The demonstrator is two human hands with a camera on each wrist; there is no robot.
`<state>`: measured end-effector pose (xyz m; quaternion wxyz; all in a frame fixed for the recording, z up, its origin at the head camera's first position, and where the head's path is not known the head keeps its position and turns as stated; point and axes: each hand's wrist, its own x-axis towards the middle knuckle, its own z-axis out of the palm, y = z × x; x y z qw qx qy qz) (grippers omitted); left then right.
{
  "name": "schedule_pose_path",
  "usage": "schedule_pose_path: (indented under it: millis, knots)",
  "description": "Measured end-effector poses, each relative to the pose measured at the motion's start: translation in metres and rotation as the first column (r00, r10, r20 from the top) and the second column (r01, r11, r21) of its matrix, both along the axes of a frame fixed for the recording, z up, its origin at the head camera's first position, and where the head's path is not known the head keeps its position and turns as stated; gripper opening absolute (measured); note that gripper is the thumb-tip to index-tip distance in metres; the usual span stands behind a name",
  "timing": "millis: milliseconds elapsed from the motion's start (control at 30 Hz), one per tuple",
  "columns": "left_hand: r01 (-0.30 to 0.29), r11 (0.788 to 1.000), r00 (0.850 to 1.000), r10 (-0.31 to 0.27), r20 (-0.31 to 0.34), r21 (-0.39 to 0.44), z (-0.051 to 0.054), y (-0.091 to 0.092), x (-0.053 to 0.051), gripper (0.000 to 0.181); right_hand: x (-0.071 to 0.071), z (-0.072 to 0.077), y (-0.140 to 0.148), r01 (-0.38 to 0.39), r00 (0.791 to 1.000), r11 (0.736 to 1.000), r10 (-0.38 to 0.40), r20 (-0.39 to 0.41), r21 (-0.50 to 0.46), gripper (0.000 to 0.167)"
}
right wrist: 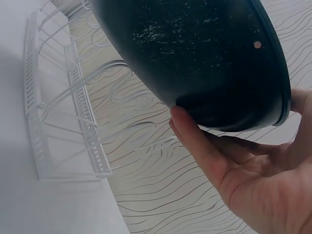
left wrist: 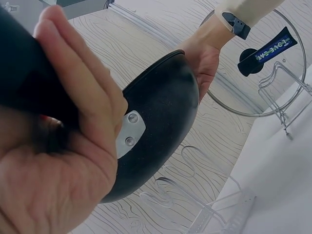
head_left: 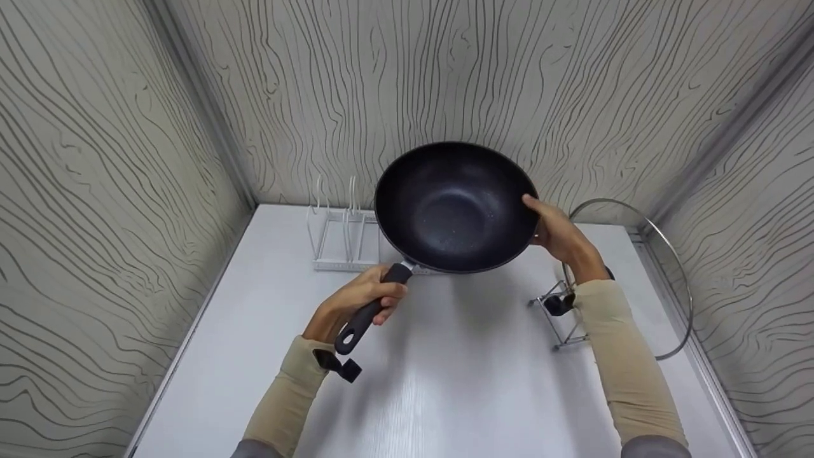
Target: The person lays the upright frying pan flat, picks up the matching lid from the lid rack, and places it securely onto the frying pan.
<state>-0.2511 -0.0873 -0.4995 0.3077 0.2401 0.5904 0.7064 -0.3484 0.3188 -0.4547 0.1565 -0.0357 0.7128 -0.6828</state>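
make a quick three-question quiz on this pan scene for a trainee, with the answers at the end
1. Which hand grips the pan by its handle?
2. True or false: the pan rests in the white rack.
3. Fill in: in the head view, the see-through lid is to the ____ of that rack.

Key:
1. The left hand.
2. False; the right hand also holds it, at the rim.
3. right

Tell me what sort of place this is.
Likely a small booth set up for kitchen work: patterned walls stand close round a white table, a white rack stands on it, and a pan is held above it.
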Motion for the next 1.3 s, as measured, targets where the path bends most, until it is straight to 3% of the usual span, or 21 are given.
schedule_pose_path:
  millis: [200,367,600,933,1100,1300]
  knots:
    - [0.000,1.000,1.000,0.000,0.021,-0.012,0.003,0.000,0.000,0.018,0.001,-0.001,-0.003,0.102,0.995,0.994,-0.101,0.013,-0.045,0.028]
    - [0.005,1.000,1.000,-0.005,0.031,-0.027,0.005,0.001,-0.001,0.019,0.002,-0.001,-0.005,0.181,0.983,0.983,-0.181,-0.019,-0.021,0.013]
    - [0.027,0.999,0.999,-0.027,0.018,-0.035,0.006,-0.001,-0.004,0.017,0.003,-0.002,-0.006,0.226,0.972,0.974,-0.227,-0.056,-0.031,0.012]
    - [0.024,0.998,1.000,-0.023,0.014,-0.062,0.007,-0.007,-0.003,0.017,0.004,-0.010,-0.005,0.244,0.968,0.968,-0.246,-0.039,-0.050,0.015]
    - [0.035,0.998,0.998,-0.033,0.046,-0.054,0.009,-0.013,-0.002,0.032,0.007,-0.013,-0.004,0.245,0.969,0.968,-0.247,-0.032,-0.054,0.017]
    - [0.052,0.997,0.998,-0.050,0.029,-0.064,0.011,-0.022,-0.002,0.044,0.013,-0.012,-0.007,0.271,0.962,0.960,-0.273,-0.019,-0.073,0.014]
